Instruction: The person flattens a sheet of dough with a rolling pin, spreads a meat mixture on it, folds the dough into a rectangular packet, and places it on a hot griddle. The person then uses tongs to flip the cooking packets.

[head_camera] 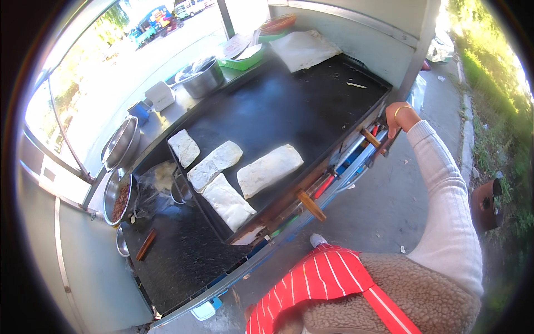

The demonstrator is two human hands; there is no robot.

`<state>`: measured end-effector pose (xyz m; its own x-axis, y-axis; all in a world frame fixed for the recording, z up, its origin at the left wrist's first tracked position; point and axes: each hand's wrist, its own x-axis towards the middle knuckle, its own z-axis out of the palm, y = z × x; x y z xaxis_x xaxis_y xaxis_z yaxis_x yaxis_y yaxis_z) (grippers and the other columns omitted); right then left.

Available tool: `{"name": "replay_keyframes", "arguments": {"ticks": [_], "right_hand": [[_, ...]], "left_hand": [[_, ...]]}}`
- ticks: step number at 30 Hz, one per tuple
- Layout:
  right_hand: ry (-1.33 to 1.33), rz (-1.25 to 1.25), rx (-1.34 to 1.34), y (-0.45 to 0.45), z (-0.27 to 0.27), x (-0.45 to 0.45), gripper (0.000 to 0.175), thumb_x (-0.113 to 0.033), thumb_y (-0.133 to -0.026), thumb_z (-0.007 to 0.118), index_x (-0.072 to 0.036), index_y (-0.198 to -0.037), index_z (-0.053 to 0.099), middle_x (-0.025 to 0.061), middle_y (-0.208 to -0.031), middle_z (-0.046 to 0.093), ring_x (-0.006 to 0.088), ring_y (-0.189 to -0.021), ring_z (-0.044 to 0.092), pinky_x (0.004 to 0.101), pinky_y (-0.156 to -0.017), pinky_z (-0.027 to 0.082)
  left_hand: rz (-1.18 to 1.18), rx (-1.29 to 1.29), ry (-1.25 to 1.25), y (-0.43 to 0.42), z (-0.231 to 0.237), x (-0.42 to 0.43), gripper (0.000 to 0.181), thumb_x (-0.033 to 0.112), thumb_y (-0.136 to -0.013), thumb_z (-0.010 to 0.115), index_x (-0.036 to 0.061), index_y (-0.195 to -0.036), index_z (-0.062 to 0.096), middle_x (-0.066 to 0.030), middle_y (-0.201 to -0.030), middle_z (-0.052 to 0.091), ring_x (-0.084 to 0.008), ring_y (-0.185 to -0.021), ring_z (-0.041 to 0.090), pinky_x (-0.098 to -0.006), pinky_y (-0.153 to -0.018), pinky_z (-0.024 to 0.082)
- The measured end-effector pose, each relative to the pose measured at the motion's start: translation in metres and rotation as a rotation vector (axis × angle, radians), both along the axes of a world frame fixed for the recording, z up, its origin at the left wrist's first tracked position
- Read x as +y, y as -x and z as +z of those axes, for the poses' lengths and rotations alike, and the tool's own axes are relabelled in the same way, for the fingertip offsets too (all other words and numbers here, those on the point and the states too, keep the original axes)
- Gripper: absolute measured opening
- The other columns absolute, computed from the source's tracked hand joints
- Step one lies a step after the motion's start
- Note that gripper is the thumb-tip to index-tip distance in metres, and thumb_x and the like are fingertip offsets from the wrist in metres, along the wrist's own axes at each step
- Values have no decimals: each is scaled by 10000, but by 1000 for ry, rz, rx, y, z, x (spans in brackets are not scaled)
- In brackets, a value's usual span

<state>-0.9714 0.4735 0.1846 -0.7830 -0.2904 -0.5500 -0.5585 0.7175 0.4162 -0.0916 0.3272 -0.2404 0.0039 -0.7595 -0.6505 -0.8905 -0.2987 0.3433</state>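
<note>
My right hand (398, 118), with a gold-coloured bangle at the wrist, is at the near right corner of the black griddle (275, 104), beside a metal post. Its fingers bend downward; whether they grip anything is hidden. My left hand is out of view. Several pale, flat dough parcels lie at the griddle's left end: a large one (270, 170), a middle one (215, 165), a small one (184, 148) and one at the near edge (227, 201). A white dough sheet (306, 49) overlaps the griddle's far end.
A wooden stick (146, 244) lies on the dark worktop (187, 267). Left of the griddle are a bowl of brown chopped filling (121, 202) and stacked steel bowls (122, 144). A steel pot (202, 79) and green basket (242, 62) stand behind. Wooden handles (311, 204) jut from the front.
</note>
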Motion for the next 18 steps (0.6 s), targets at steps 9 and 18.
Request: {"name": "replay_keyframes", "arguments": {"ticks": [9,18], "right_hand": [[72,-98,-140,31,-77,-26,384,-229,-670,922,18,-925,775,125,-876,767,248,-758,747,369,-686,586],[406,30,89,26,-120,12,298,-232,-658,897,1,-793,768,143,-723,726,282,-674,726,368,-692,581]], "left_hand": [[68,-30,-25,7,22,24,469,417,-928,561,12,-1158,614,-202,-1091,690,-348,-1047,667,-418,-878,512],[107,-29,-38,7,29,43,418,395,-930,550,26,-1092,658,-183,-1043,716,-332,-1011,685,-408,-846,517]]}}
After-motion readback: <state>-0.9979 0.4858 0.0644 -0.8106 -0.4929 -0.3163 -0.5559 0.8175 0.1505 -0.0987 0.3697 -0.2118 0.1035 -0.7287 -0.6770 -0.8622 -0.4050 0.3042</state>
